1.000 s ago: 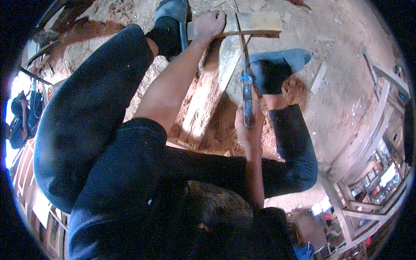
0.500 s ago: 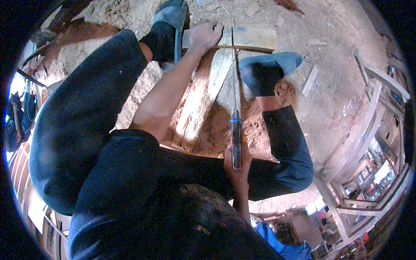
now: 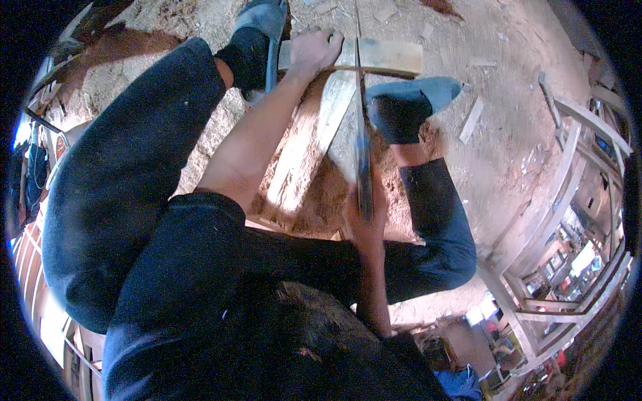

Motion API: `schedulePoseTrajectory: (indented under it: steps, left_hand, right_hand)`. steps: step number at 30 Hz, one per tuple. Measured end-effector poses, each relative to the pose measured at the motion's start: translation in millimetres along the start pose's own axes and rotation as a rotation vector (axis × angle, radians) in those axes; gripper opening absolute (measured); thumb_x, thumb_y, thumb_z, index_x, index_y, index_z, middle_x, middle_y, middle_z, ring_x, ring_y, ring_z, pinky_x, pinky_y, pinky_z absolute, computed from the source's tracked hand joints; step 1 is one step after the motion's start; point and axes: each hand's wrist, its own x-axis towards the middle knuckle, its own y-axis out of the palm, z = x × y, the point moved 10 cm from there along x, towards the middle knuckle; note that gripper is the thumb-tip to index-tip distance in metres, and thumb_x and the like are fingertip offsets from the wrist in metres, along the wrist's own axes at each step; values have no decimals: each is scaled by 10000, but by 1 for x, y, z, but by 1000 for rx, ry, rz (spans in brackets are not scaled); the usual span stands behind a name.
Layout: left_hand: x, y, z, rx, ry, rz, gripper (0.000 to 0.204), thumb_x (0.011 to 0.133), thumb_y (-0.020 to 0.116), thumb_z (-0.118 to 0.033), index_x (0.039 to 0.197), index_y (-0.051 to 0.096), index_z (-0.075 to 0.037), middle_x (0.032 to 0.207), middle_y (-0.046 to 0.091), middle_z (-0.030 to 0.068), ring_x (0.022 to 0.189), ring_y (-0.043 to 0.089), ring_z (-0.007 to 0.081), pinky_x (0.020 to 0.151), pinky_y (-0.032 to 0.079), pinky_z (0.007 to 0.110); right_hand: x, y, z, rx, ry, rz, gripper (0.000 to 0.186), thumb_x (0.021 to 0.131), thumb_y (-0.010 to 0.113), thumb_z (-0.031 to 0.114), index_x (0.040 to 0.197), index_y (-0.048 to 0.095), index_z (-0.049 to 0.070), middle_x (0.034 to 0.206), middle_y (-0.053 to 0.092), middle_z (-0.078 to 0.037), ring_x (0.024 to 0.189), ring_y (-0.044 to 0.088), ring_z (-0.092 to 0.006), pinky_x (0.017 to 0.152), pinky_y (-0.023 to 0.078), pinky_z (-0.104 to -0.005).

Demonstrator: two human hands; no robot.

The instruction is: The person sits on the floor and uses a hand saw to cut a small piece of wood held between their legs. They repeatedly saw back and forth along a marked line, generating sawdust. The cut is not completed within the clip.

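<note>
A short wooden board (image 3: 394, 57) lies crosswise at the far middle, on top of a longer wooden beam (image 3: 311, 144) that slants toward me. My left hand (image 3: 315, 50) presses on the board's left part, fingers bent over its far edge. Closer to me, my right hand (image 3: 366, 217) is wrapped around the dark handle of a handsaw (image 3: 363, 164), blurred by motion. The narrow blade points away from me and crosses the board just right of my left hand; how deep it sits in the wood cannot be made out.
My slippered feet, left (image 3: 264, 20) and right (image 3: 438, 93), flank the board. Wood offcuts (image 3: 471, 120) and shavings litter the dirt floor. Wooden frames (image 3: 568, 180) stand at the right, and blue cloth (image 3: 461, 384) lies at the lower right.
My right hand has pushed the saw forward, away from me, so its handle is nearer the board. My left hand stays on the board.
</note>
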Motion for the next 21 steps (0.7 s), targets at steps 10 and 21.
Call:
schedulePoseTrajectory:
  steps: [10, 21]
  left_hand:
    - [-1, -6, -1, 20, -65, 61, 518, 891, 360, -469, 1043, 711, -120, 1006, 677, 219, 1007, 635, 353, 960, 409, 493]
    - [6, 5, -4, 97, 24, 117, 507, 890, 385, -485, 1060, 712, -137, 1006, 675, 220, 953, 648, 367, 876, 482, 486]
  right_hand:
    - [-4, 5, 4, -227, -24, -57, 506, 866, 528, 20, 1362, 430, -15, 1143, 616, -239, 989, 645, -307, 863, 497, -371]
    - [-3, 11, -14, -215, 74, -16, 481, 898, 523, 2, 1370, 432, 6, 1136, 637, -184, 984, 641, -231, 815, 492, -327]
